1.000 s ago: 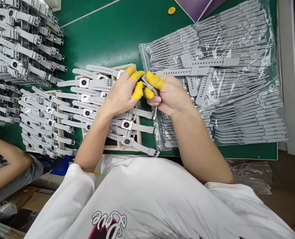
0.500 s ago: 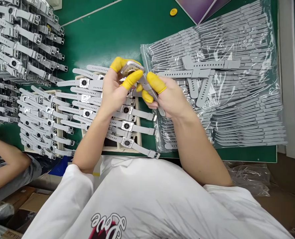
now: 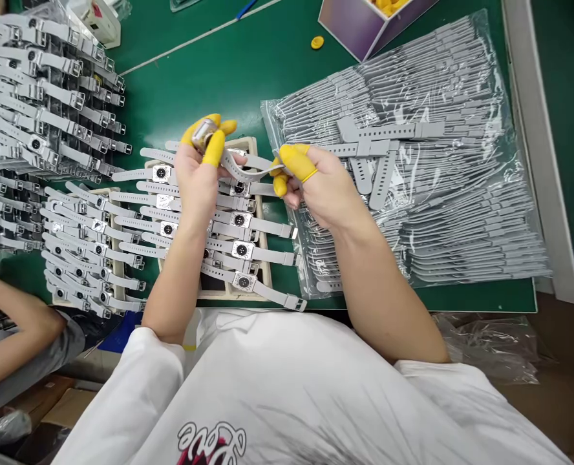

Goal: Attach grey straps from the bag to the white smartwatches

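My left hand (image 3: 200,161), in yellow finger cots, grips a smartwatch (image 3: 202,134) by its case above a cream tray (image 3: 262,258). From the case a grey watch strap (image 3: 242,173) curves across to the right. The free end of that strap is pinched between thumb and fingers of my right hand (image 3: 311,174), also in yellow finger cots. Several watches with grey straps lie face down in the tray, such as one watch (image 3: 243,281) at its near edge. Loose grey straps (image 3: 379,148) rest on a clear bag packed with straps (image 3: 461,213), right of my right hand.
Stacked trays of strapped watches (image 3: 49,97) rise at the far left, with another watch-filled tray (image 3: 117,258) nearer. A purple box (image 3: 355,29) of yellow finger cots and one loose cot (image 3: 317,42) are at the back. Another person's arm (image 3: 20,316) shows at left.
My left hand has moved left with the watch, away from my right hand. The strap now spans bent between both hands. The view has shifted, showing more of the purple box.
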`<state>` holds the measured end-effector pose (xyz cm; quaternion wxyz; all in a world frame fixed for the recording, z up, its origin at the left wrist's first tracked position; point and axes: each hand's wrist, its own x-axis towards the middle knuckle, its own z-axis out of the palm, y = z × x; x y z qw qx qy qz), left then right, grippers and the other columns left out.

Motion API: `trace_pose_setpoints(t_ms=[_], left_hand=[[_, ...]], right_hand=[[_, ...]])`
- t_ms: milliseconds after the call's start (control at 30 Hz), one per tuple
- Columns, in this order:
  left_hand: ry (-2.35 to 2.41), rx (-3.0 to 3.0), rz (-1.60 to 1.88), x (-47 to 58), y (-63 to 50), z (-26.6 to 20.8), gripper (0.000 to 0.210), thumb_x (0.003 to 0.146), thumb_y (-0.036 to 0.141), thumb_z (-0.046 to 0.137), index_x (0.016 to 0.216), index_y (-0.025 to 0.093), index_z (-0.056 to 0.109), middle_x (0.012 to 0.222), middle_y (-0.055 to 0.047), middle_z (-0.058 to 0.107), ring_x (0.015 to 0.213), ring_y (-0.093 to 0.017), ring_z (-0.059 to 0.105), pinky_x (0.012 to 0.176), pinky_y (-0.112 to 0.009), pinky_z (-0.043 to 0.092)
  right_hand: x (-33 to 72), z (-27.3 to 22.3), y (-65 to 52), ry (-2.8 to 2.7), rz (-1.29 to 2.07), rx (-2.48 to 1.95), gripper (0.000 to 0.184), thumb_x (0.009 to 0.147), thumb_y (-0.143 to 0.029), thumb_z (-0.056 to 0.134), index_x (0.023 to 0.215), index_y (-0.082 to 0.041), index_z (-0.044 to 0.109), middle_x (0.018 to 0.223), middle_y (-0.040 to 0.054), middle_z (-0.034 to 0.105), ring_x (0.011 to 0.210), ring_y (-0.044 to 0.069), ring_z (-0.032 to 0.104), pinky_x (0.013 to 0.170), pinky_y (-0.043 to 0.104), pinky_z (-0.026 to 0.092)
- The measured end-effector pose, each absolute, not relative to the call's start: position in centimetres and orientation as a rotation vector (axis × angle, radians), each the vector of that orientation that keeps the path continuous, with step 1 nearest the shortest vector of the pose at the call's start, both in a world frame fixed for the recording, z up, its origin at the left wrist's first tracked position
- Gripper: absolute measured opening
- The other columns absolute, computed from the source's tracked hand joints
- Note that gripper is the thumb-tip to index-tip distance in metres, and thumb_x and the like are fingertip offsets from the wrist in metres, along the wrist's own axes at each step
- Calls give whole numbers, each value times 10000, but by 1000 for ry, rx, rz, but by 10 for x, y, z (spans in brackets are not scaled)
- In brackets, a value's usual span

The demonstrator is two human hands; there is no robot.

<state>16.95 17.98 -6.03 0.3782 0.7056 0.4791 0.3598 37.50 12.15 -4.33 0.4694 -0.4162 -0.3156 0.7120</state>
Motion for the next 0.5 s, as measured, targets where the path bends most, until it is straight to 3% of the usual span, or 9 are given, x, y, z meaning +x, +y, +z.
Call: trace_pose_setpoints(t_ms=[300,400,500], left_hand=[[1217,1805,988,162,183,-67,587,1063,632,338,1616,436,319,1433,-66,662,1075,-231,723,860,-422,687],[1171,1893,918,171,177,-70,565,1085,572,349,1613,372,355,1422,-98,661,1101,-244,715,929,-470,663],[1095,2069,856,183,166,-67,503,1106,464,354,1595,356,397,1449,-89,633,1249,-262,661,1038,-496,599]], right_hand=[[387,-40,127,-703,1209,-1060,307,906,-388,814,887,-269,532,705,-31,604,527,93,466,446,258,338],[380,-36,122,-748,1327,-1015,316,900,-427,812,882,-265,542,709,-27,619,517,89,474,447,249,348],[368,-36,117,-828,1628,-958,353,883,-480,813,884,-258,539,688,-36,610,485,84,459,430,239,339]])
